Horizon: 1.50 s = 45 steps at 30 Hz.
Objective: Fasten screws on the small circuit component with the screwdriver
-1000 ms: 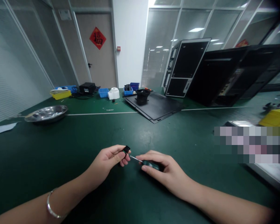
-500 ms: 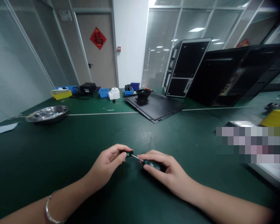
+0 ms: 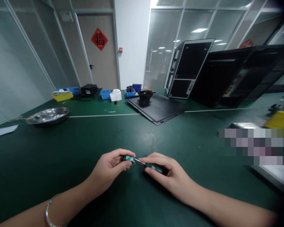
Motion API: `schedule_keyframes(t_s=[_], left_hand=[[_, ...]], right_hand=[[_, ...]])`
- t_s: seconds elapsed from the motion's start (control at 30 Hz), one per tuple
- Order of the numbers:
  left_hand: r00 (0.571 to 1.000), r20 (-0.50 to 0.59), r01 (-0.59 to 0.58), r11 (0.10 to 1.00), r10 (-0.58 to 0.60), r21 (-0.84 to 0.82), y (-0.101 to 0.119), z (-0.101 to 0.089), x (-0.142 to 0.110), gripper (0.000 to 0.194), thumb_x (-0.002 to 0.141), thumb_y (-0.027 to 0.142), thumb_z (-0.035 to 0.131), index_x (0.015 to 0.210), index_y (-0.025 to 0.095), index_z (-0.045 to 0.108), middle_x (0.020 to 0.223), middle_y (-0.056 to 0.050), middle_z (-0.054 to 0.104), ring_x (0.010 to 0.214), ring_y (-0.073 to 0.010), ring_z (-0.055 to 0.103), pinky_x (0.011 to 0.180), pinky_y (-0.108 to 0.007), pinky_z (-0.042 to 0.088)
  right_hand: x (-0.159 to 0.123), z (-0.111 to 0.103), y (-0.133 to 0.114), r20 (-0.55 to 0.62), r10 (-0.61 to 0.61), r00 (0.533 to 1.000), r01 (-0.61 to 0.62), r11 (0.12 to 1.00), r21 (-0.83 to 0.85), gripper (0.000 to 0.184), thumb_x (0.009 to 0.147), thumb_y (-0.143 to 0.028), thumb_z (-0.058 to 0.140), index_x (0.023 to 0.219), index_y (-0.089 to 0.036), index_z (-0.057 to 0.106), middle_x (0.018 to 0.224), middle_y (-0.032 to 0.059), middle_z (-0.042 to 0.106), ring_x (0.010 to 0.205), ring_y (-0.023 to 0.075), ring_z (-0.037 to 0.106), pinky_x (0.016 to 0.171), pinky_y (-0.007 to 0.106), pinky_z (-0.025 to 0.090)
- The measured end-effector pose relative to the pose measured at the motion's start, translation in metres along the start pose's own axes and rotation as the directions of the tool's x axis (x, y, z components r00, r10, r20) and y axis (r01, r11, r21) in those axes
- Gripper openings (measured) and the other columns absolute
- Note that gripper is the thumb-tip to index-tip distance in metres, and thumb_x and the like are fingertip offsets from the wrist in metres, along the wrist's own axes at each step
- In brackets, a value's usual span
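Between the thumb and fingers of my left hand (image 3: 111, 165) is a small black part with a green circuit board (image 3: 129, 158) showing on it. My right hand (image 3: 167, 168) grips a screwdriver (image 3: 153, 167) by its dark green handle, fingers wrapped round it. The screwdriver's thin metal shaft points left, and its tip meets the right end of the small part. Whether the tip sits in a screw or a gap is too small to tell. Both hands are just above the green tabletop (image 3: 142, 198).
A steel bowl (image 3: 48, 117) with white pieces stands at the left. Farther back lie a black panel (image 3: 164, 108) with a black round part (image 3: 144, 98) on it, blue bins (image 3: 105, 94) and a white housing (image 3: 115, 94). Black computer cases (image 3: 191, 67) stand at the back right.
My left hand has tilted the small part, so more of its green board shows. The screwdriver tip has stayed at its right end, and my right hand has barely moved.
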<state>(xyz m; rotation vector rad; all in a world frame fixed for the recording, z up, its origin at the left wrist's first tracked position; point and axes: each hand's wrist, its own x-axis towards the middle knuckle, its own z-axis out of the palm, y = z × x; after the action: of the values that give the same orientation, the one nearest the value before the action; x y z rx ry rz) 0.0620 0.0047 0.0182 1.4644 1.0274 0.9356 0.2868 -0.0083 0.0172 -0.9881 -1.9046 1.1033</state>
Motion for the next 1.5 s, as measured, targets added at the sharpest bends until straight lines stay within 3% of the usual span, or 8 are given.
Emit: schedule_keyframes(t_s=[0.1,0.37,0.97,1.33,1.5], left_hand=[[1.0,0.0,0.027,1.0,-0.027,0.001,0.0,-0.001,0.0,0.024,0.078,0.025,0.071,0.1,0.016,0.072,0.091,-0.007,0.073,0.075,-0.0158,0.063,0.074,-0.029,0.053],[0.997,0.061,0.047,0.997,-0.043,-0.067,0.0,-0.003,0.0,0.022,0.076,0.022,0.074,0.097,0.016,0.075,0.08,-0.004,0.073,0.07,-0.013,0.062,0.073,-0.026,0.053],[0.987,0.146,0.083,0.987,-0.062,-0.139,0.007,-0.004,0.001,0.02,0.079,0.024,0.072,0.097,0.014,0.073,0.08,-0.006,0.074,0.076,-0.0188,0.069,0.078,-0.034,0.055],[0.997,0.072,0.029,0.987,-0.018,-0.157,-0.001,-0.005,-0.001,0.018,0.085,0.03,0.067,0.099,0.017,0.068,0.097,-0.007,0.07,0.095,-0.0195,0.064,0.087,-0.032,0.05],[0.999,0.035,0.025,0.975,-0.018,-0.222,-0.004,-0.004,0.001,0.032,0.085,0.028,0.067,0.115,0.019,0.062,0.097,-0.006,0.066,0.097,-0.02,0.064,0.094,-0.036,0.047]], right_hand=[[0.0,0.0,0.0,0.006,-0.01,1.0,0.01,1.0,0.01,0.026,0.09,-0.028,0.06,0.115,-0.028,0.071,0.103,0.0051,0.068,0.093,0.0171,0.064,0.084,0.032,0.049],[0.0,-0.002,-0.001,0.03,-0.013,0.999,0.011,0.998,0.06,0.026,0.091,-0.028,0.061,0.115,-0.028,0.071,0.103,0.0047,0.069,0.094,0.0168,0.064,0.086,0.031,0.049],[0.0,-0.002,-0.003,0.039,-0.04,0.998,0.037,0.997,0.065,0.027,0.091,-0.032,0.06,0.116,-0.027,0.071,0.103,0.0063,0.07,0.093,0.0183,0.065,0.087,0.035,0.051],[0.0,-0.002,-0.003,0.041,0.006,0.999,-0.008,0.999,0.037,0.028,0.092,-0.033,0.059,0.117,-0.027,0.07,0.104,0.0055,0.069,0.093,0.0176,0.064,0.085,0.033,0.051],[0.0,-0.001,-0.003,0.036,0.013,0.999,-0.015,0.999,0.037,0.028,0.092,-0.034,0.06,0.116,-0.027,0.07,0.105,0.0056,0.069,0.094,0.0179,0.064,0.086,0.033,0.051]])
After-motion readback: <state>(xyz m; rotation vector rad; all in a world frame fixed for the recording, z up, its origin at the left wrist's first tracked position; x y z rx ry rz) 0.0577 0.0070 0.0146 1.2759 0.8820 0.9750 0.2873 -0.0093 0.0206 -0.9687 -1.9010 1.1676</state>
